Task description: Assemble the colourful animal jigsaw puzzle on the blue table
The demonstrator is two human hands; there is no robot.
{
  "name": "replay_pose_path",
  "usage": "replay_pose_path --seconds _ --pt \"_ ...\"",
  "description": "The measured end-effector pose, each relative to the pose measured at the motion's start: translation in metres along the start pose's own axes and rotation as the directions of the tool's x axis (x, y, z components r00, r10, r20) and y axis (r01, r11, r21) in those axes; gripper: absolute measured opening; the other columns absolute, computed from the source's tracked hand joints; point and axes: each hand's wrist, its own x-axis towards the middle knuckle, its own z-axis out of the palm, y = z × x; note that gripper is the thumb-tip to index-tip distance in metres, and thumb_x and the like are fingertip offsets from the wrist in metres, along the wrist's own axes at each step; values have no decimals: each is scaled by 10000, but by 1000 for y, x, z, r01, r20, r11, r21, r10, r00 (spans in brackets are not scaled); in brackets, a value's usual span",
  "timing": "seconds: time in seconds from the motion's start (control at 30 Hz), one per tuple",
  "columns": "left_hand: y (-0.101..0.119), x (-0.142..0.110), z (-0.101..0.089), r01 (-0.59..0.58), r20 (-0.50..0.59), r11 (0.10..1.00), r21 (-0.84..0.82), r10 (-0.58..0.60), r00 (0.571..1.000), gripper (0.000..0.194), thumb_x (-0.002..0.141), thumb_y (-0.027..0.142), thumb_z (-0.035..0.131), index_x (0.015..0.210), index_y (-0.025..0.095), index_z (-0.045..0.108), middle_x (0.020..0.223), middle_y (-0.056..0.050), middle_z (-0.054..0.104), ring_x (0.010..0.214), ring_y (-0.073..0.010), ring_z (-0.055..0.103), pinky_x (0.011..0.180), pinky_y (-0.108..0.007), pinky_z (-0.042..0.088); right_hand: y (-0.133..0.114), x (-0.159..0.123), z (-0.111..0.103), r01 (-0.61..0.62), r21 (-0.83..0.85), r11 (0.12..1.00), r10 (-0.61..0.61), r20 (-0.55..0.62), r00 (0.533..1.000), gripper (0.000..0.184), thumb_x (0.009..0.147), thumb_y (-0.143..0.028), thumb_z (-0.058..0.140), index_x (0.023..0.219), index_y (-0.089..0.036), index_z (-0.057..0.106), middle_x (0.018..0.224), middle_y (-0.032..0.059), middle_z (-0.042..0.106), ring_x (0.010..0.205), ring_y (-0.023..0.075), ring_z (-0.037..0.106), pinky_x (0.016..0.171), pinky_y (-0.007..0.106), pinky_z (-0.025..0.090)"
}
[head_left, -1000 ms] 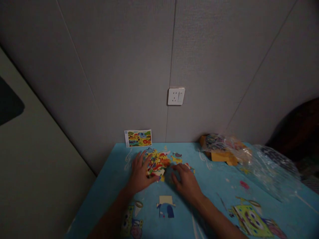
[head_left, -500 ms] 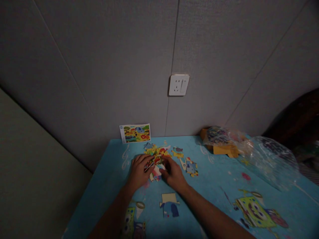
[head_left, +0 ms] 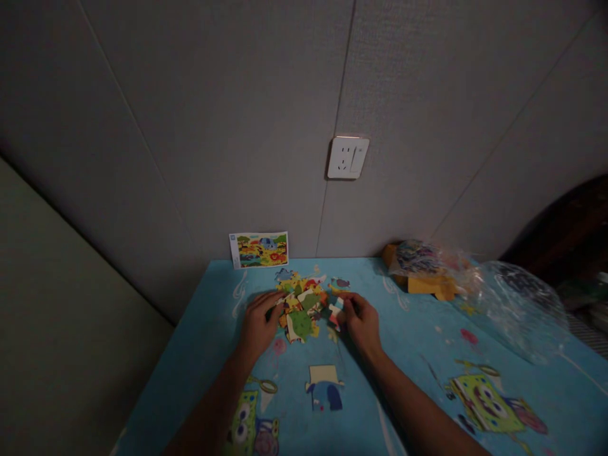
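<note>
A pile of colourful jigsaw puzzle pieces [head_left: 300,322] lies on the blue table, several of them overlapping. At its left edge my left hand [head_left: 260,322] is curled, thumb and fingertips closed on a piece partly hidden by the fingers. My right hand [head_left: 363,322], right of the pile, pinches a tilted puzzle piece [head_left: 337,313] with white, blue and red parts. Nearer to me, apart from the pile, lies a piece with a blue elephant part [head_left: 325,394].
A picture card [head_left: 260,250] of the animal scene leans on the wall behind the pile. Clear plastic packaging [head_left: 515,310] and an orange-yellow package [head_left: 430,284] lie at the right. A socket [head_left: 348,158] is on the wall. The tablecloth [head_left: 408,380] bears cartoon prints.
My hands have moved apart, the right one going right with a puzzle piece. Green pieces now show on the pile between them. The view has shifted slightly.
</note>
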Motion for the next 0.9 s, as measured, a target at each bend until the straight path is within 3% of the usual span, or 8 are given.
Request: replay_pose_path --seconds 0.17,0.37,0.5,0.57,0.63,0.73,0.9 --pt "2 -3 -3 6 23 1000 1 -6 1000 333 845 108 496 1069 235 708 1106 -32 716 1067 -194 636 980 -378 512 -8 -2 4 114 -412 904 -102 52 993 273 916 -320 451 942 -181 685 943 86 683 922 263 558 827 394 354" --pt "-2 -5 1 -24 131 999 43 18 991 556 655 -34 449 1081 221 699 1154 -33 680 1096 -188 603 1013 -365 475 -21 -7 6 150 -556 817 -94 127 987 227 925 -238 471 976 -207 690 1020 80 659 987 256 513 842 386 314" --pt "4 -6 -1 -43 223 985 165 5 975 582 591 -33 486 1072 210 706 1205 -55 642 1146 -224 558 1033 -400 426 -28 -8 6 272 -559 783 -158 244 957 336 925 -397 526 1209 -255 635 1267 95 568 1142 288 442 935 434 312" --pt "10 -7 0 -77 254 972 220 19 967 537 658 34 556 1145 228 678 1309 -54 584 1227 -253 494 1076 -440 362 -31 -9 10 394 -535 747 -219 362 906 493 912 -499 526 1365 -302 519 1460 90 416 1271 323 342 991 470 280" --pt "15 -8 1 -94 289 958 272 12 957 531 730 160 634 1254 251 615 1376 -57 538 1280 -283 430 1093 -476 311 -34 -11 16 488 -505 712 -247 470 847 549 912 -534 512 1421 -335 449 1527 75 336 1334 343 267 1032 509 228" --pt "18 -9 5 -80 287 944 321 -16 958 485 794 306 671 1273 278 599 1365 -52 558 1288 -301 401 1088 -489 288 -37 -11 21 531 -468 706 -248 540 805 449 933 -501 496 1351 -342 532 1458 65 445 1318 322 304 1062 536 161" --pt "13 -5 6 -34 214 960 279 -28 976 338 832 259 635 1169 250 652 1229 -39 647 1170 -253 502 1044 -423 351 -34 -6 17 480 -418 771 -272 465 842 303 916 -395 559 1165 -258 663 1230 68 623 1176 269 429 1061 470 185"
